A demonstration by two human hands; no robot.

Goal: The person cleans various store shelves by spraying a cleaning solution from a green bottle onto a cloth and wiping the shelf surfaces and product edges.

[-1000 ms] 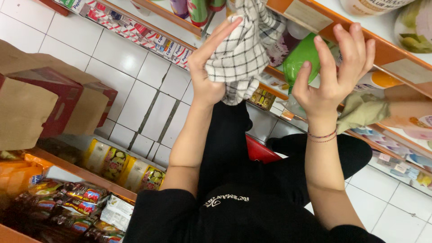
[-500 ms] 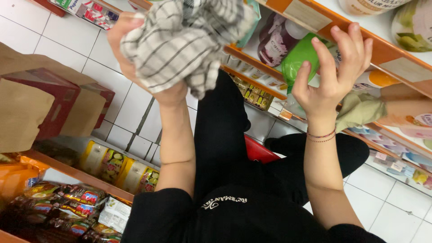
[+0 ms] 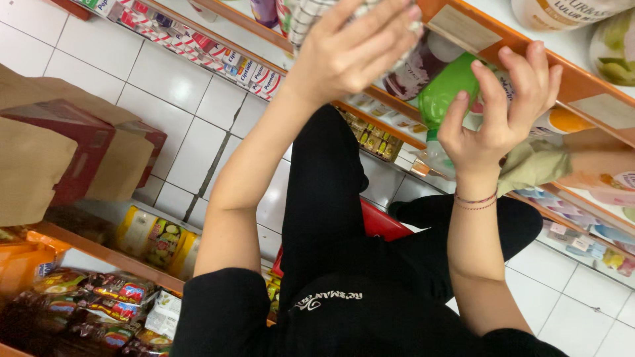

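Two bare hands were raised toward an orange shelf (image 3: 582, 79) while the person looked down along their own black-clad body. Far to the left, brown paper bags (image 3: 40, 165) lay over a red box, and below them packets of snacks (image 3: 99, 297) crowded a lower shelf above the white tiled floor (image 3: 165, 99). Moving right, the left hand (image 3: 350, 49) was closed over a checked cloth (image 3: 311, 16), fingers curled round the bunched fabric and pressing it up near the shelf edge; only a strip of the cloth showed past the knuckles. Behind the legs a red basket (image 3: 383, 225) sat on the tiles. Further right, the right hand (image 3: 496, 112) was spread wide, fingers fanned and gripping nothing, resting against or just in front of a green pouch (image 3: 450, 89) standing on the shelf among other packs; whether the fingertips truly touched it could not be told. A thin bracelet circled that wrist. The risk, as I judged it, lay in the crowding: the pouch stood tilted at the shelf lip, and a push from the open hand or a drag of the cloth could tip it or its neighbours off the edge, down toward the basket and floor. The cloth itself, held in a loose bunch, might also slip free.
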